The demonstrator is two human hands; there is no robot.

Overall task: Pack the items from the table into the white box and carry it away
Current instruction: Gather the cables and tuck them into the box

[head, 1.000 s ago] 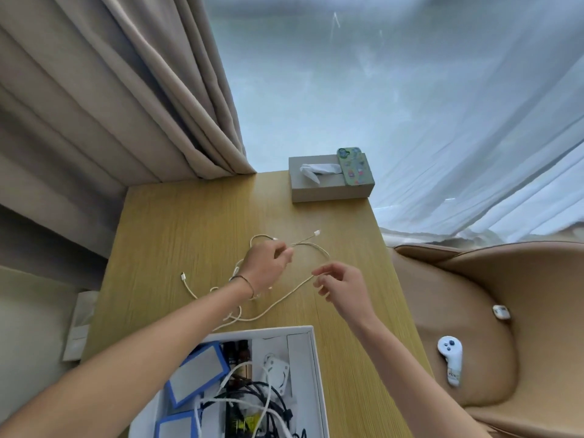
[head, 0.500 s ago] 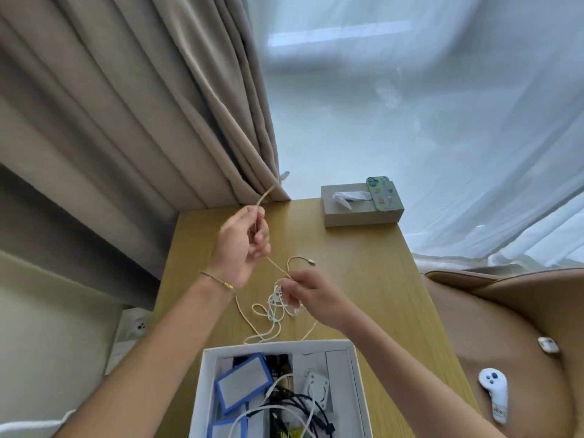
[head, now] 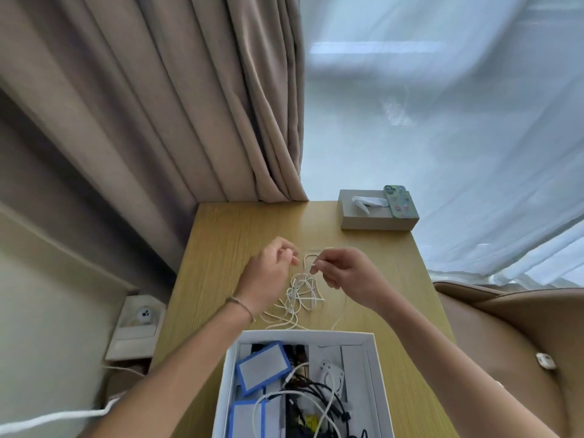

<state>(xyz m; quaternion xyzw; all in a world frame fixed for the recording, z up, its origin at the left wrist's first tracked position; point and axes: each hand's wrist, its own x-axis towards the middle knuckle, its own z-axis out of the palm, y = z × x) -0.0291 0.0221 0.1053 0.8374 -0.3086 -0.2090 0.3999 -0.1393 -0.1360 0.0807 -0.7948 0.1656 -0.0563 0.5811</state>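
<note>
A tangled white cable (head: 300, 295) lies on the wooden table (head: 227, 248), just beyond the white box (head: 376, 374). My right hand (head: 347, 273) pinches a loop of the cable at its fingertips. My left hand (head: 271, 273) hovers beside it with fingers curled; its fingertips seem to pinch a strand of the same cable, though blur hides the contact. The open white box sits at the near table edge and holds blue-framed grey cards (head: 264, 366), black and white cables (head: 316, 403) and a white adapter (head: 330, 376).
A grey tissue box (head: 376, 218) with a phone (head: 399, 200) on top stands at the far right corner. Beige curtain (head: 189, 105) hangs behind the table. A tan chair (head: 521, 343) stands to the right. A wall socket (head: 140, 317) is on the left.
My left hand came down from its raised position and both hands now meet low over the cable bundle. The camera tilted upward, so the table sits lower in view.
</note>
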